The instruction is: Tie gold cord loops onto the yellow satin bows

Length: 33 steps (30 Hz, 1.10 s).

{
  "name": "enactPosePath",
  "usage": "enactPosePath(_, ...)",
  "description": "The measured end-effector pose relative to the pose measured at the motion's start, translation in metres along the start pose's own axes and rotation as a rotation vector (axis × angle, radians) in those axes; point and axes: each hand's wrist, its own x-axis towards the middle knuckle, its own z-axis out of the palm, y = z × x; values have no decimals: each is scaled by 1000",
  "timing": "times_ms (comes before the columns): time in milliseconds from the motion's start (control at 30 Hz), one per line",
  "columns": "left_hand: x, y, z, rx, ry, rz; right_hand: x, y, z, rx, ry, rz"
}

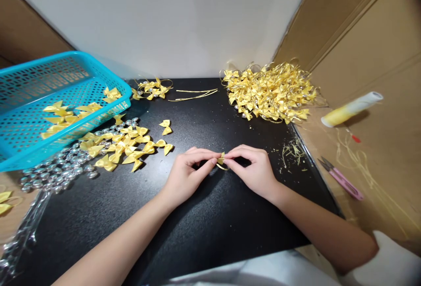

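Over the middle of the black tabletop [210, 216], my left hand [190, 169] and my right hand [251, 167] meet fingertip to fingertip. Both pinch a small yellow ribbon bow [222, 158] between thumb and fingers. A thin gold cord [222, 167] loops just below the fingertips. Most of the bow is hidden by my fingers. Left of my left hand lie loose yellow bows [126, 145] and a pile of silver beads [54, 173].
A blue plastic basket [108, 108] with bows stands at left. Gold cord lengths [194, 95] lie at the back. Finished-looking bows with cords [268, 93] are heaped back right. Pink thread snips [345, 183], a thread spool [351, 109] and cord scraps [294, 152] lie at right.
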Motion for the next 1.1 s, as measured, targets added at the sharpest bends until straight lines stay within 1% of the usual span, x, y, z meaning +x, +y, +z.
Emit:
enactPosePath(100, 0, 0, 1, 39, 34, -23, 0, 1, 1, -23, 0, -19)
enactPosePath(233, -2, -3, 4, 74, 59, -89, -1, 3, 2, -50, 0, -27)
enactPosePath(333, -4, -6, 7, -46, 43, -138, -2, 3, 2, -67, -7, -30)
enactPosePath(433, -4, -8, 10, -166, 59, -158, -2, 3, 2, -74, 6, -50)
enactPosePath(500, -4, -8, 11, -198, 74, -160, -2, 3, 2, -87, 15, -63)
enactPosePath(733, -3, -6, 13, -225, 53, -185, -1, 6, 2, -173, 29, -139)
enactPosePath(867, -3, -5, 14, -181, 77, -167, -2, 7, 3, -194, 38, -172)
enactPosePath(1100, -3, -5, 13, 50, 109, -136, -2, 4, 4, -186, 53, -197)
